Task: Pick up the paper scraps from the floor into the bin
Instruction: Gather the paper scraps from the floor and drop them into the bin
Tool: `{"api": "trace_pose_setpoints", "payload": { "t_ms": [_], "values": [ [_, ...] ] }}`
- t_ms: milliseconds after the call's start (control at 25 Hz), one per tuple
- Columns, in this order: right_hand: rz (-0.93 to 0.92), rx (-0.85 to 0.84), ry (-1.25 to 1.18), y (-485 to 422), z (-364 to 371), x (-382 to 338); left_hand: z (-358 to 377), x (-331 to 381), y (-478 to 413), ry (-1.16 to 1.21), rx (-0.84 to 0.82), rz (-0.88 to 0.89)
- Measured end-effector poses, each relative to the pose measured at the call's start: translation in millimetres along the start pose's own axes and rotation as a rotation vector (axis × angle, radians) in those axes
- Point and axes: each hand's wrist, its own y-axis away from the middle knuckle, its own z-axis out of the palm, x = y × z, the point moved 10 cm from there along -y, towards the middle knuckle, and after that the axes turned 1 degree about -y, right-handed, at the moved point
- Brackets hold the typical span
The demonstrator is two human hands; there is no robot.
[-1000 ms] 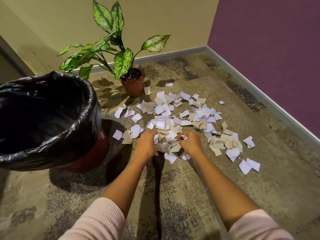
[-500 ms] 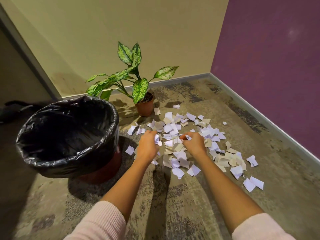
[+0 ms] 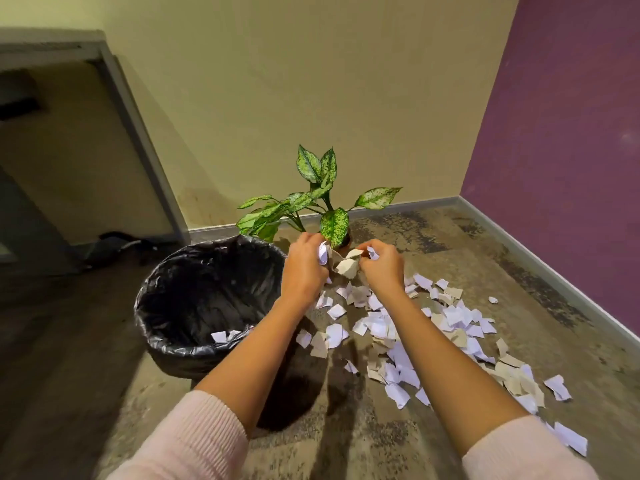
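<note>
My left hand (image 3: pixel 303 268) and my right hand (image 3: pixel 381 266) are raised above the floor, side by side, and together grip a bunch of white and beige paper scraps (image 3: pixel 346 265) between them. They hover just right of the bin (image 3: pixel 162 341), a round bin lined with a black bag; a few white scraps (image 3: pixel 225 336) lie inside it. Many more paper scraps (image 3: pixel 450 323) are scattered over the floor to the right of the bin and under my arms.
A potted plant (image 3: pixel 322 202) with speckled green leaves stands behind my hands against the yellow wall. A purple wall (image 3: pixel 571 150) closes the right side. A doorway (image 3: pixel 69 168) opens at the left, with a dark object on its floor.
Both hands have lifted off the floor pile with a bunch of scraps and moved up towards the bin. The camera has risen and tilted upward.
</note>
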Motion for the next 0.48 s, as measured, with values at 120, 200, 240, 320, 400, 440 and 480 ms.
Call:
{"api": "trace_pose_setpoints", "payload": {
  "t_ms": [120,200,240,320,400,440,480],
  "values": [
    [-0.057,-0.034,-0.011,-3,31,-40,-39,-36,-12,-0.009,0.034,-0.053],
    [-0.098,-0.062,-0.014,-2,53,-62,-63,-66,-13,-0.041,0.061,-0.084],
    [-0.123,-0.082,-0.020,-1,65,-73,-73,-84,-13,-0.060,0.068,-0.114],
    [-0.179,-0.123,-0.035,4,91,-92,-86,-118,-8,-0.097,0.056,-0.171],
    [-0.242,-0.158,-0.013,12,117,-107,-90,-148,-1,-0.131,0.023,-0.212],
    [-0.276,-0.182,0.011,16,132,-114,-91,-162,2,-0.147,0.008,-0.232],
    [-0.308,-0.214,0.038,20,148,-118,-90,-175,6,-0.163,-0.006,-0.251]
  ]
}}
